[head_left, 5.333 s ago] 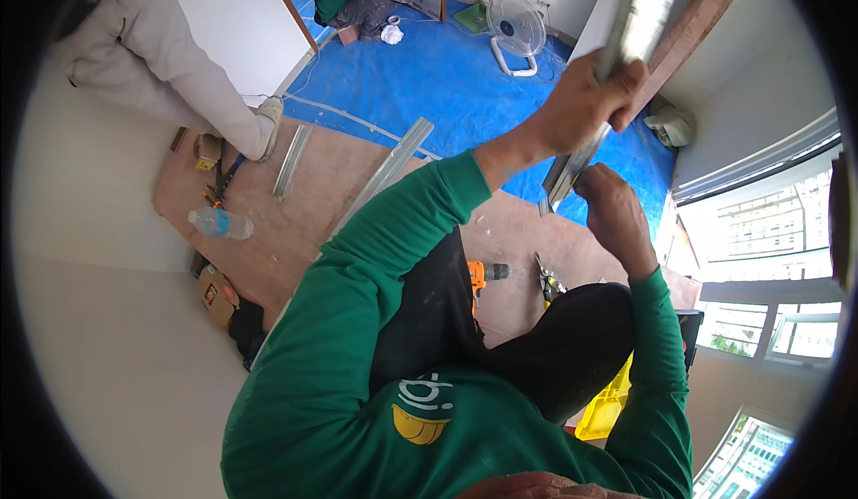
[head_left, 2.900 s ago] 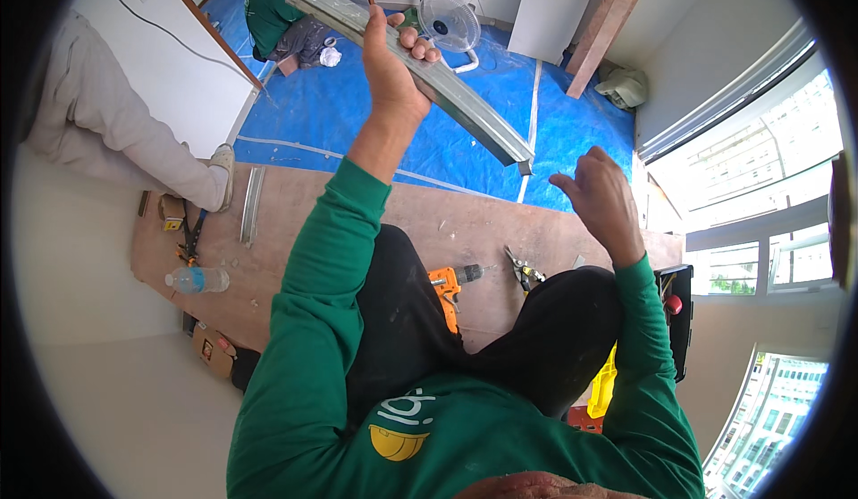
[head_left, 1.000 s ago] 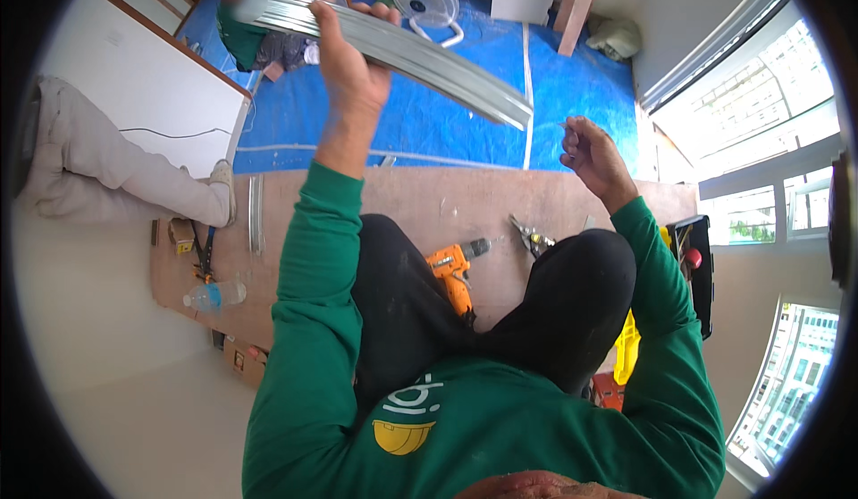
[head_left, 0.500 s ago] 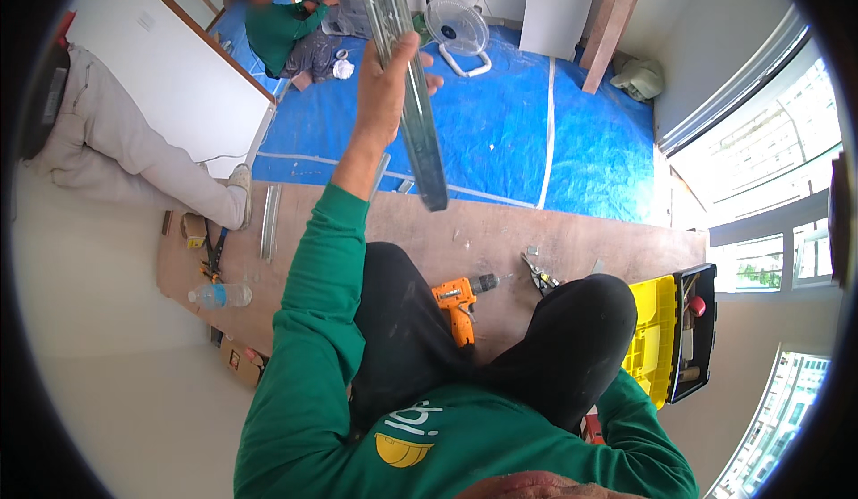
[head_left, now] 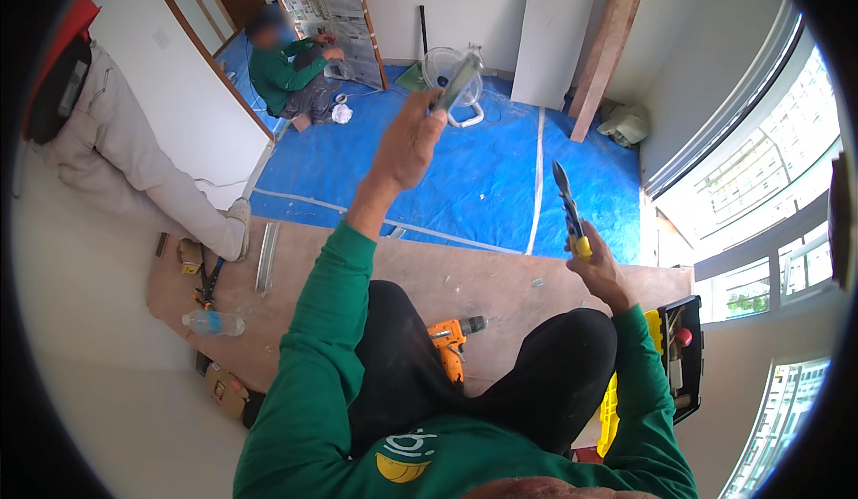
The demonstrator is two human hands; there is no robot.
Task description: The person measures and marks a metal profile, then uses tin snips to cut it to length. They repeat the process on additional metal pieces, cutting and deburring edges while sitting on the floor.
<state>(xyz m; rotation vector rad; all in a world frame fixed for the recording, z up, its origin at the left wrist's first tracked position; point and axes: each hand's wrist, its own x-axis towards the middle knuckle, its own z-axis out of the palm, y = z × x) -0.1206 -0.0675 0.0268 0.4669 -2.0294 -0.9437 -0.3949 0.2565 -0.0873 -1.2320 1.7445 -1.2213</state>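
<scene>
My left hand (head_left: 407, 149) is raised in front of me, closed around one end of a metal channel (head_left: 459, 81). The channel points away and looks foreshortened and slightly blurred. Farther right, my right hand (head_left: 601, 271) grips tin snips (head_left: 569, 202) by their yellow handles, blades upward. A gap separates the snips from the channel. Between my bent knees an orange cordless drill (head_left: 450, 345) lies on the brown board (head_left: 500, 298).
Left on the board are another metal channel (head_left: 266, 259), a water bottle (head_left: 213, 323) and a long-handled tool (head_left: 208, 280). A toolbox (head_left: 684, 356) stands at my right. Someone in light trousers (head_left: 134, 142) stands left; a co-worker (head_left: 286, 79) sits by a fan (head_left: 451, 75) on blue sheeting.
My right hand has come into view with the tin snips, which lay on the board before. The channel in my left hand has swung from hanging lengthwise to pointing away.
</scene>
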